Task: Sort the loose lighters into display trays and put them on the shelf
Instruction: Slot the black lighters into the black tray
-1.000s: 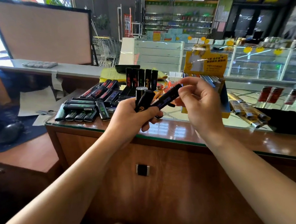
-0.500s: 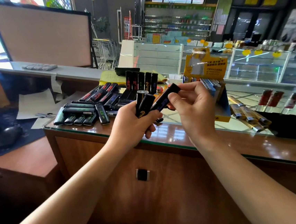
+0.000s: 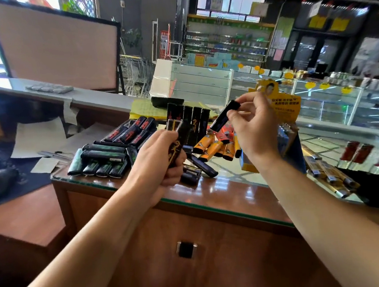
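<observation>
My left hand grips a small bundle of black lighters with gold marks, held upright over the counter's front edge. My right hand pinches a single black lighter, tilted, raised apart from the bundle. Behind them a yellow and blue display tray stands on the glass counter, partly hidden by my right hand. Loose lighters lie around: black ones with red marks, dark green ones, orange ones, and several black ones standing upright.
Gold lighters and three red ones lie at the right of the counter. A lower wooden desk with papers and a dark mouse sits to the left. Glass display cabinets and shelves fill the shop behind.
My right hand has pulled one black lighter up and to the right, away from the bundle in my left hand. The left hand has dropped slightly with its bundle.
</observation>
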### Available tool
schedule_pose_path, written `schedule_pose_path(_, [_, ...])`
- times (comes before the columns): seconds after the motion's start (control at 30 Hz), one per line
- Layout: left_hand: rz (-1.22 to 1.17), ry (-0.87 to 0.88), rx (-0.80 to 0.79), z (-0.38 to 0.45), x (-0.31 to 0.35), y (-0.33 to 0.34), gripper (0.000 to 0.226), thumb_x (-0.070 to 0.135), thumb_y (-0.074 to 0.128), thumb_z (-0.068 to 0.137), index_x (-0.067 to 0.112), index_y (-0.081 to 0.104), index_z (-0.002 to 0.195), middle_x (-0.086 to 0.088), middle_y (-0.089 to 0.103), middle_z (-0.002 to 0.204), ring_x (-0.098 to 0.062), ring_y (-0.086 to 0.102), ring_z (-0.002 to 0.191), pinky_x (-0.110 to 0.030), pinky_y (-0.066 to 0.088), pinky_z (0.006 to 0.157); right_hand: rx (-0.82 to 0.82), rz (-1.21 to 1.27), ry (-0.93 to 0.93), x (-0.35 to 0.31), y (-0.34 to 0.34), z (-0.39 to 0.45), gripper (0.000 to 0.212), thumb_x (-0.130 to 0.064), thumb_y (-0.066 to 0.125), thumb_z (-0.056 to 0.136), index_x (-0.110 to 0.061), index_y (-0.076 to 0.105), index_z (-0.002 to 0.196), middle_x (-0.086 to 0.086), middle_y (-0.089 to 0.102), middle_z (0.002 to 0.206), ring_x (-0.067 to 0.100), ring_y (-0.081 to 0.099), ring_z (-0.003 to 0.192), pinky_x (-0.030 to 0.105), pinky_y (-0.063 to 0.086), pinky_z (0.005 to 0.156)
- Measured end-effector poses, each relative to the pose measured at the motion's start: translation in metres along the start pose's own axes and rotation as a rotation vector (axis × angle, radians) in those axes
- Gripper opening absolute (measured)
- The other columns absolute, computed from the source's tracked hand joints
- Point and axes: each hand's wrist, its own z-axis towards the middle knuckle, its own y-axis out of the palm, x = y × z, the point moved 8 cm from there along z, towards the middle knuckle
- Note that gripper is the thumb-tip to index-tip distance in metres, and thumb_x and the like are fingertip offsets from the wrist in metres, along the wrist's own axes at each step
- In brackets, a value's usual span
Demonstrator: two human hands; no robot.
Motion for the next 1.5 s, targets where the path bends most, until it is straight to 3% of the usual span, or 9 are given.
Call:
schedule_pose_path(0.07, [0.042,0.064,0.0,0.002,0.002,-0.002,0.022,0.016,0.043,0.101,0.016,0.041,0.079,-0.008,0.048,0.061,-0.014,0.031,0.04,-0.018,0.015,0.038,-0.013,-0.057,-0.024,0.005,0.013,0.004,0.022,-0.011,0.071,0.086,-0.022,0.056,0.096,-0.013,0.064,0.084,0.002,0.067,0.075,0.026,0.057,0.066])
schedule_pose_path(0.17, [0.105,0.157,-0.016,0.004,0.006,0.001,0.018,0.012,0.044,0.103,0.013,0.046,0.085,-0.012,0.056,0.071,-0.015,0.039,0.043,-0.019,0.023,0.039,-0.059,-0.177,-0.05,0.012,0.033,0.007,0.02,-0.012,0.072,0.085,-0.02,0.058,0.098,-0.007,0.067,0.083,0.007,0.066,0.073,0.022,0.054,0.067])
schedule_pose_path(0.3, [0.097,0.157,0.005,0.01,0.008,-0.003,0.012,0.002,0.047,0.099,0.01,0.053,0.093,-0.012,0.065,0.078,-0.018,0.05,0.049,-0.024,0.034,0.038,-0.131,-0.278,-0.044,0.023,0.057,0.013,0.02,-0.016,0.072,0.084,-0.022,0.058,0.097,-0.003,0.068,0.082,0.018,0.068,0.074,0.035,0.055,0.068])
schedule_pose_path(0.43, [0.068,0.12,-0.015,0.016,0.006,-0.006,0.014,-0.005,0.049,0.095,0.007,0.056,0.098,-0.014,0.068,0.082,-0.019,0.055,0.053,-0.027,0.039,0.041,-0.166,-0.385,-0.059,0.027,0.065,0.021,0.018,-0.015,0.07,0.087,-0.015,0.061,0.102,-0.005,0.064,0.083,0.015,0.062,0.076,0.009,0.035,0.057])
schedule_pose_path(0.63, [0.058,0.114,-0.054,0.021,0.01,-0.009,0.012,-0.003,0.052,0.096,0.007,0.059,0.098,-0.015,0.071,0.083,-0.02,0.057,0.054,-0.027,0.044,0.044,-0.191,-0.435,-0.057,0.035,0.079,0.025,0.015,-0.012,0.065,0.088,-0.015,0.06,0.102,0.002,0.07,0.093,0.023,0.068,0.078,0.028,0.049,0.065])
schedule_pose_path(0.9, [-0.043,0.089,-0.018,0.023,0.007,-0.02,0.01,-0.002,0.05,0.097,0.004,0.058,0.098,-0.015,0.07,0.08,-0.02,0.056,0.052,-0.026,0.045,0.045,-0.22,-0.536,-0.063,0.047,0.089,0.026,0.015,-0.008,0.065,0.086,-0.014,0.057,0.097,0.002,0.063,0.081,0.026,0.062,0.075,0.032,0.046,0.063])
schedule_pose_path(1.07, [-0.048,0.088,-0.02,0.024,0.007,-0.02,0.01,-0.002,0.05,0.096,0.004,0.057,0.098,-0.015,0.07,0.08,-0.02,0.056,0.053,-0.027,0.045,0.045,-0.27,-0.598,-0.09,0.049,0.092,0.022,0.037,-0.003,0.059,0.087,-0.016,0.062,0.122,0.007,0.07,0.106,0.029,0.064,0.094,0.034,0.05,0.077])
schedule_pose_path(1.2, [-0.041,0.093,-0.019,0.023,0.007,-0.02,0.01,-0.003,0.05,0.096,0.004,0.057,0.098,-0.016,0.07,0.08,-0.02,0.056,0.052,-0.027,0.045,0.045,-0.354,-0.636,-0.067,0.054,0.092,0.019,0.052,-0.006,0.062,0.088,-0.02,0.054,0.138,0.007,0.061,0.131,0.029,0.056,0.119,0.039,0.047,0.097])
schedule_pose_path(1.5, [-0.02,0.105,-0.015,0.022,0.008,-0.019,0.01,-0.003,0.049,0.096,0.002,0.056,0.099,-0.016,0.069,0.081,-0.02,0.055,0.051,-0.027,0.045,0.044,-0.426,-0.625,-0.033,0.052,0.093,0.015,0.062,-0.008,0.059,0.087,-0.016,0.043,0.146,0.01,0.058,0.135,0.032,0.051,0.124,0.041,0.043,0.102])
